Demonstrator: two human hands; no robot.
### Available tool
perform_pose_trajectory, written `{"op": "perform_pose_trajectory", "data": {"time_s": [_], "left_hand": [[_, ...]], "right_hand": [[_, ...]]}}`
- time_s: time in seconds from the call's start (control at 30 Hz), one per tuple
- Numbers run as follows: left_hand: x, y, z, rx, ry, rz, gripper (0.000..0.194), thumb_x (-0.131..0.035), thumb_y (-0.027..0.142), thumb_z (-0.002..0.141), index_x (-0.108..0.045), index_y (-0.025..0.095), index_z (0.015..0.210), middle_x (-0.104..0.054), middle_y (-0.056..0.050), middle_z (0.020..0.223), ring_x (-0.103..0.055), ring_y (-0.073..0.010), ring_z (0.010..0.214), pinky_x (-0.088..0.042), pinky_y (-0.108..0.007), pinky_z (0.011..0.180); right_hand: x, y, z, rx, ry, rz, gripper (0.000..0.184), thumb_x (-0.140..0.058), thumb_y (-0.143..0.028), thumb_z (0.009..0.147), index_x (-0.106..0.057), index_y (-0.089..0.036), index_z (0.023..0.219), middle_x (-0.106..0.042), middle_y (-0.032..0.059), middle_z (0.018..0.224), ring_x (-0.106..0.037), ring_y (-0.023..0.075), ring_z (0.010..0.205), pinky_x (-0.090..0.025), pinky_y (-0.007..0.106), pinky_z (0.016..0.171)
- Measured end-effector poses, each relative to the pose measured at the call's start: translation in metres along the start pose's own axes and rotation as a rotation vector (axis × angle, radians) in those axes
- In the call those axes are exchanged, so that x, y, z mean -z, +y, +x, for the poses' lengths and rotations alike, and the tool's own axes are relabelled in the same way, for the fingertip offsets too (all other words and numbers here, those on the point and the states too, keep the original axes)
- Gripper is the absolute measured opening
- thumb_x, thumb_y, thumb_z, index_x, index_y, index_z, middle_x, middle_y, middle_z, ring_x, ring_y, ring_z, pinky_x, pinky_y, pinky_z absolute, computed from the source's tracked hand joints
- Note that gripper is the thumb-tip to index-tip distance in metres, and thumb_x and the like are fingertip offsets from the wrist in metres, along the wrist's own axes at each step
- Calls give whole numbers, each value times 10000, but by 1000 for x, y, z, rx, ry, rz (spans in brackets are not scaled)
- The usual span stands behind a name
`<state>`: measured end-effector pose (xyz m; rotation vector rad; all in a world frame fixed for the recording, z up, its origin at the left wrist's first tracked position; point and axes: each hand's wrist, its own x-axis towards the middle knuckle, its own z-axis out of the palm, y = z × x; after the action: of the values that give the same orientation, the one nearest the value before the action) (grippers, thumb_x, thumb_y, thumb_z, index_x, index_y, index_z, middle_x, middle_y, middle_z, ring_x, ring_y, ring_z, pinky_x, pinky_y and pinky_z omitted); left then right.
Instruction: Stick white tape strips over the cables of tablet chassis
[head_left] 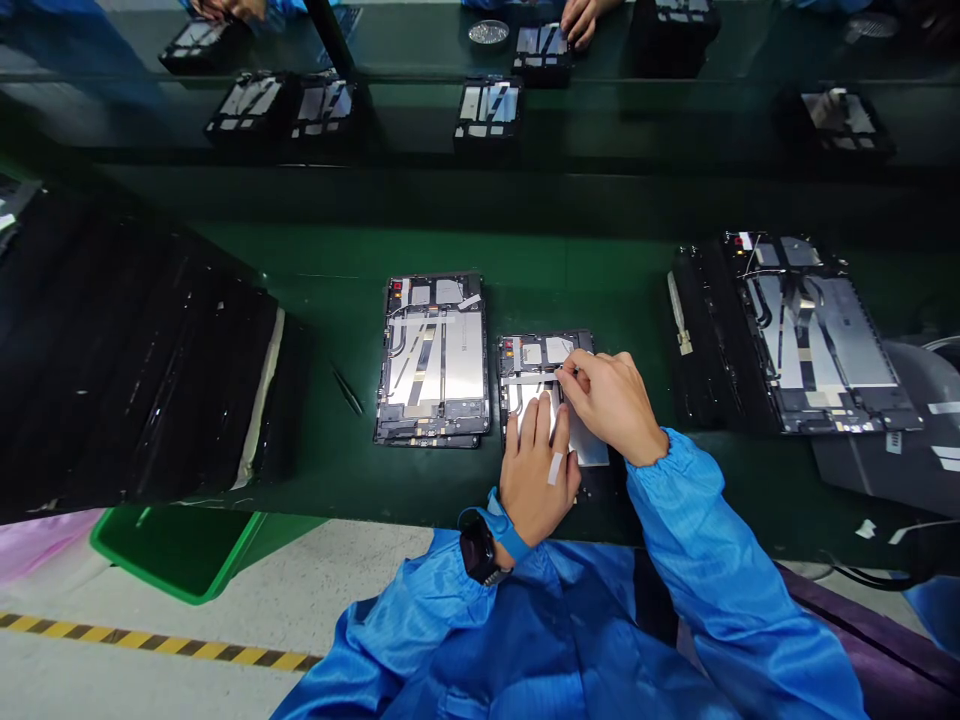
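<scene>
An opened tablet (592, 445), its metal back plate and cables exposed, lies on the green bench in front of me. My left hand (536, 470) rests flat on its lower half with fingers stretched out; a short white tape piece sticks to the back of this hand. Over the tablet's upper part, my right hand (611, 400) is pinched at the end of a whitish tape strip (529, 379) that runs across the tablet. The fingers hide that end. Just left is a stack of opened tablets (465, 355), the top one bearing a similar strip.
Tweezers (346, 390) lie left of the stack. A tall row of black panels (150, 370) fills the left side. More opened tablets (832, 330) are piled at right. A green bin (202, 590) stands below the bench. Across a raised shelf, a co-worker's hand (581, 20) touches another unit.
</scene>
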<state>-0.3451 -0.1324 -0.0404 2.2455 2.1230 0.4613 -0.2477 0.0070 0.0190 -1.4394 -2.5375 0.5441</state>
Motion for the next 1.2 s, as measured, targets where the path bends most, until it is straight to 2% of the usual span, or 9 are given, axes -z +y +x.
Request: {"op": "perform_pose_trajectory", "data": {"time_s": [0.17,0.4,0.73,0.97,1.03,1.1,1.13,1.2], "left_hand": [[0,0,0,2,5,1,607,-556,306,1014,-465,95,1575,-449,-219,1674,-422,-373,1554,-358,-589,1269],[0,0,0,4,-8,-8,629,-547,302,1017,-435,109,1604,-420,-198,1699,-396,-366,1574,-336,-589,1280],[0,0,0,5,-13,-33,604,-530,295,1030,-453,93,1594,-405,-210,1705,-390,-375,1574,-307,-601,1284],[0,0,0,16,-26,-49,634,-523,290,1028,-407,107,1624,-388,-193,1719,-379,-370,1581,-311,-605,1279],[1,0,0,15,-21,-49,629,-524,287,1027,-414,108,1619,-388,-193,1719,-383,-371,1578,-318,-606,1276],[1,1,0,14,-13,-49,629,-528,285,1024,-416,111,1618,-394,-196,1715,-387,-369,1576,-328,-606,1272],[1,0,0,15,-10,-49,628,-532,282,1020,-421,112,1614,-401,-200,1710,-391,-368,1574,-335,-607,1269],[0,0,0,12,-4,-48,613,-552,282,1009,-454,104,1587,-449,-218,1673,-412,-374,1558,-352,-613,1259]], "right_hand": [[1,-2,4,-15,-1,3,204,-531,-300,1048,-668,-194,940,-702,44,772,-619,221,745,-306,338,805],[-7,9,13,-90,-148,-66,186,-573,-283,1029,-686,-203,904,-744,30,776,-658,217,774,-298,334,793],[-7,4,13,-86,-180,-198,195,-537,-290,1051,-705,-201,1011,-796,72,888,-698,243,824,-288,354,802],[3,9,17,-117,-241,-266,261,-572,-427,1070,-694,-205,1005,-778,75,853,-678,256,811,-263,349,770],[2,11,14,-138,-217,-247,298,-566,-458,1075,-697,-205,990,-761,68,822,-657,247,786,-263,347,762],[-1,9,8,-155,-124,-254,299,-567,-440,1078,-708,-187,1006,-754,83,847,-636,247,803,-267,352,770],[-3,7,5,-122,-75,-262,286,-568,-411,1081,-720,-175,1027,-754,98,886,-628,251,837,-272,357,781],[-8,1,0,62,-36,-258,282,-553,-360,1089,-755,-163,1098,-739,126,977,-598,262,922,-280,366,810]]}}
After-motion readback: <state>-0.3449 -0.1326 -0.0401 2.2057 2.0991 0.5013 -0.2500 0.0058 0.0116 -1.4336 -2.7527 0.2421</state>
